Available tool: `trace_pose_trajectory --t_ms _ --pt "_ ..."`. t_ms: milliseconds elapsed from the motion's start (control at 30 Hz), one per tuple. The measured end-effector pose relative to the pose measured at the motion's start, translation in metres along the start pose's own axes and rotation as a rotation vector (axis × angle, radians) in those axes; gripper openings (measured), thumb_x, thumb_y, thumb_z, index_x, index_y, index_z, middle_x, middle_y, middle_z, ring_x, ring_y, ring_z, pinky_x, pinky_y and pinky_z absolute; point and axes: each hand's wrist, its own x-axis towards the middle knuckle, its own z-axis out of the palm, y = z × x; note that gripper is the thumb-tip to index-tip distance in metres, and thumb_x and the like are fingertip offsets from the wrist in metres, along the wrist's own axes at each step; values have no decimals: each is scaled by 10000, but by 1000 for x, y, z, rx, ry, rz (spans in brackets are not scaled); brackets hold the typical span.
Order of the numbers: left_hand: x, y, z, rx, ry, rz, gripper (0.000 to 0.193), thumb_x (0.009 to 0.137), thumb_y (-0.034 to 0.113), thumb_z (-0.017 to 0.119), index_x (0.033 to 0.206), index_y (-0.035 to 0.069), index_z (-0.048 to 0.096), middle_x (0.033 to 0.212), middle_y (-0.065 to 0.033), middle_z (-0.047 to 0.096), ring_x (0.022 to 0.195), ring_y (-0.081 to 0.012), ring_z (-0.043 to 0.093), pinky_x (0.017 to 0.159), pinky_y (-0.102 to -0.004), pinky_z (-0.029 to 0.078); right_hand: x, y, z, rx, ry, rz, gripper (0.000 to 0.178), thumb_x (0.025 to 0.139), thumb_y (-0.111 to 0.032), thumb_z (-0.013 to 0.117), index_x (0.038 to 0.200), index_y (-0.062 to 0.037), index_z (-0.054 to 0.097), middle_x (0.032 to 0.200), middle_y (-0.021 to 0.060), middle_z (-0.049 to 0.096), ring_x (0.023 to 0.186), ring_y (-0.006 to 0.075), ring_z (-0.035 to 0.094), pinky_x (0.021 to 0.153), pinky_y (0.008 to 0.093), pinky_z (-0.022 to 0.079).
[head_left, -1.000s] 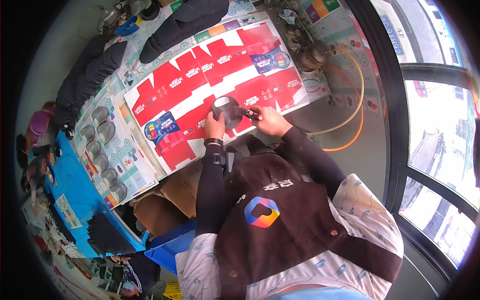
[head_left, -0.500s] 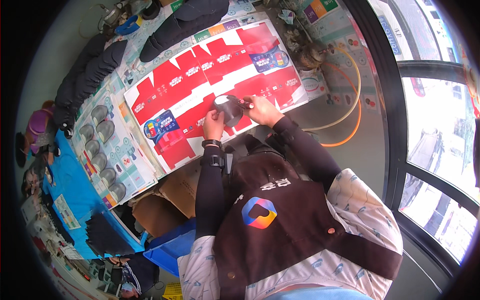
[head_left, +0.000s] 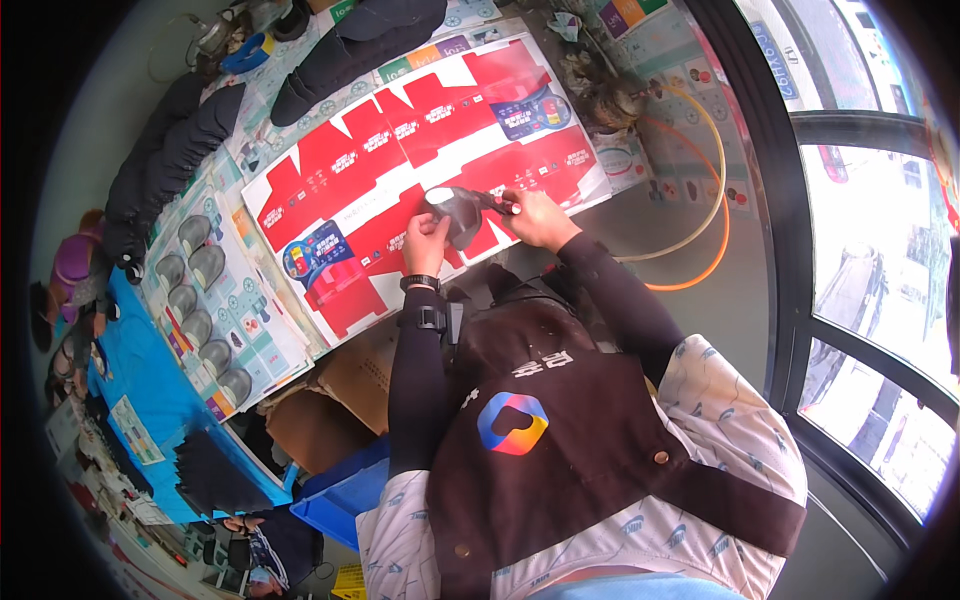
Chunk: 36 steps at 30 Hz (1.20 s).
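Dark grey piece (head_left: 460,220) gripped at the near edge of a red-and-white printed sheet (head_left: 345,185)

From my seat I see the dark grey, cup-shaped piece, a white patch near its top, just above the near edge of the sheet. The left hand (head_left: 427,243) pinches its left side, fingers pointing up and slightly right, wrist almost straight. Its forearm, in a black sleeve (head_left: 413,375), rises nearly upright from the lower edge, a dark wristband (head_left: 420,283) at the wrist.

The right hand (head_left: 540,220) comes in from the other side, fingers curled round a hand tool (head_left: 490,203) with dark and red parts. Its forearm slants up and leftward, elbow out to the right. The tool's far end reaches the piece's right rim; I cannot tell whether it bites.

Left of the sheet, six grey cup-shaped pieces (head_left: 207,264) lie on patterned paper (head_left: 255,335). Beyond sit two rows of black pieces (head_left: 165,150). Below the surface I see a cardboard box (head_left: 355,385) and a blue bin (head_left: 350,495); at right, an orange hose (head_left: 718,245) loops toward the window (head_left: 870,290).
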Motion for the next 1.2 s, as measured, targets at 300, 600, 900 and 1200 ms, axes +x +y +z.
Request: trace_pose_trajectory --t_ms 300,600,900,1200 --pt "0 7 1 57 -48 -10 464 917 195 789 1232 -58 562 1053 -158 685 891 -202 709 717 -335 634 -4 12 4 45 70 -50 291 901 -216 566 1059 -14 702 946 281 691 955 462 664 839 526 526" --pt "5 -11 -2 22 1 3 448 920 249 775 1210 -45 600 1043 -159 726 806 -196 726 632 -308 606 -4 9 5 154 -35 -86 353 888 -228 601 1140 -3 702 996 289 690 1007 459 658 870 486 526" --pt "3 -17 -7 25 -16 -12 424 966 213 729 1261 -41 560 1057 -139 714 810 -174 714 647 -306 605 6 -1 -6 111 -41 -94 355 888 -264 636 1142 -28 714 1052 268 697 1034 434 658 905 475 525" --pt "-2 -9 -3 1 -25 -26 429 945 184 752 1257 -40 560 1093 -145 705 883 -180 709 690 -311 615 -3 21 -6 84 -165 -65 322 835 -215 652 1103 -50 716 996 244 710 981 447 664 846 502 529"
